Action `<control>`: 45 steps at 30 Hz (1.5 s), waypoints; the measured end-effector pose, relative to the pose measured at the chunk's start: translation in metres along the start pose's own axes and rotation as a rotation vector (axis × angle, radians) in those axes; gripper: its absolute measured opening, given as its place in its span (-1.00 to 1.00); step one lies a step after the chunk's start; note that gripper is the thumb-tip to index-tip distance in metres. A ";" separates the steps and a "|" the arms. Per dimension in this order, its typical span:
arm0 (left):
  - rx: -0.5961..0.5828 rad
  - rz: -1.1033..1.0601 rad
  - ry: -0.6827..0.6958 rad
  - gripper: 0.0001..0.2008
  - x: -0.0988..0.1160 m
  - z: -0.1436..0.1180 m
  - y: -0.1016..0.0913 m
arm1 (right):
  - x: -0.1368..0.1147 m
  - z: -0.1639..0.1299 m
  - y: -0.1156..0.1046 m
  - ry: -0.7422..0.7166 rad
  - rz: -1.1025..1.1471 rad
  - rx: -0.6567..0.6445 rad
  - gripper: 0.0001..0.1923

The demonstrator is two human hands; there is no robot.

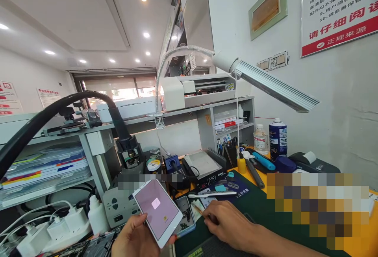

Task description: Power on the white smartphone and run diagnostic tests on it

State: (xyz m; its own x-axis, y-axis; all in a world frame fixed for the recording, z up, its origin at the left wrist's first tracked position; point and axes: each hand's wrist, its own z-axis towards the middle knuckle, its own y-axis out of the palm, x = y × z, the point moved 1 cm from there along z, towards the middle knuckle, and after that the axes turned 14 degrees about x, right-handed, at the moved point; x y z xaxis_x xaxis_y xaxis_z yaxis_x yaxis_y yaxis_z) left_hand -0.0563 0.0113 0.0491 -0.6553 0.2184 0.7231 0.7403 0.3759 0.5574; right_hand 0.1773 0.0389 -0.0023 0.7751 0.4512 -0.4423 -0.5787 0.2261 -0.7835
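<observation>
My left hand (pixel 136 236) grips a white smartphone (pixel 159 211), its lit screen showing a pale pink page with a small pop-up box. The phone is tilted, screen towards me. To its right, my right hand (pixel 226 222) is closed around a thin brownish stick-like tool (pixel 198 209); most of it is hidden by the fingers. The tool's end lies close to a whitish tissue-like piece (pixel 196 214). Partly behind the phone is a shallow clear tray (pixel 189 225) with small dark parts. A white toothbrush-like stick (pixel 212 195) lies beyond my right hand.
A green mat (pixel 271 229) covers the bench. At left are a power strip (pixel 72 229) with plugged chargers and a white bottle (pixel 99 215). A grey machine (pixel 121 204) stands behind the phone. A lamp (pixel 274 85) overhangs; a spray can (pixel 278 139) stands back right.
</observation>
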 end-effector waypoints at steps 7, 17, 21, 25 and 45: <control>-0.026 -0.014 0.015 -0.32 0.000 0.000 -0.002 | 0.002 -0.002 -0.003 -0.037 -0.029 0.002 -0.84; -0.071 -0.024 0.007 -0.32 -0.002 0.005 -0.002 | 0.005 -0.001 0.001 -0.072 -0.061 0.010 -0.77; -0.063 0.002 0.001 -0.33 -0.002 0.006 -0.003 | 0.006 -0.002 0.002 -0.067 -0.067 0.010 -0.80; -0.041 0.019 0.009 -0.34 -0.003 0.006 -0.004 | 0.008 -0.003 0.004 -0.054 -0.074 0.018 -0.87; -0.117 0.071 -0.009 -0.25 -0.007 0.009 -0.003 | 0.012 0.005 0.010 -0.045 -0.174 -0.031 -0.86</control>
State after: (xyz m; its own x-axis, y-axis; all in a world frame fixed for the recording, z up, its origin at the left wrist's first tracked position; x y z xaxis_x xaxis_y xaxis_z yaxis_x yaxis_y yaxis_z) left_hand -0.0548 0.0165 0.0389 -0.6014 0.2489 0.7592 0.7970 0.2520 0.5488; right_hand 0.1798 0.0505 -0.0129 0.8506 0.4455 -0.2793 -0.4279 0.2777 -0.8601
